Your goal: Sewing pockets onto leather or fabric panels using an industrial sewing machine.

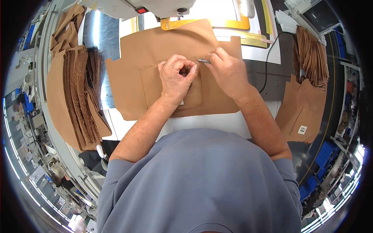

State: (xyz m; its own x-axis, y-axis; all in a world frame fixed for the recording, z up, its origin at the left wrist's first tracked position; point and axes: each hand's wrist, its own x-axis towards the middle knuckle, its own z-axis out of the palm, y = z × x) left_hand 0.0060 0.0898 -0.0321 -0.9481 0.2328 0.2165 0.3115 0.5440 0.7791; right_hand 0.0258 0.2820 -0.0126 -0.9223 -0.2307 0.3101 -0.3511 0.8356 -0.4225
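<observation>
Far left, stack of brown fabric pieces (77,101), frayed edges hanging toward the person, set close to the left arm, presumably for easy reach; a crumpled brown piece (68,29) lies just above it. Next, the brown fabric panel (128,89), spread fairly flat on the worktop in front of the person, likely so the stitched patch (155,83) faces up in plain sight. Machine head (147,7) stands beyond the panel's far edge, out of the hands' way. Left hand (176,77) is over the patch near its upper right corner, fingers curled in, thumb toward index; can't tell whether the tips meet or pinch cloth or thread. Position looks meant to steady that spot. A slim metal tool (204,61) sits just right of those fingertips, tip pointing left at them; exact kind unclear. Right hand (231,75) grips the tool between thumb and fingers, low over the panel, probably for fine control at the corner. Yellow-orange frame (233,25) is behind, near the machine head. Dark cable (266,66) loops right of the right forearm. Far right, bunch of folded brown pieces (312,58); below it, a separate brown piece (295,105), patch and white label (302,129) face up, apart from the left stack, maybe to keep batches sorted.
</observation>
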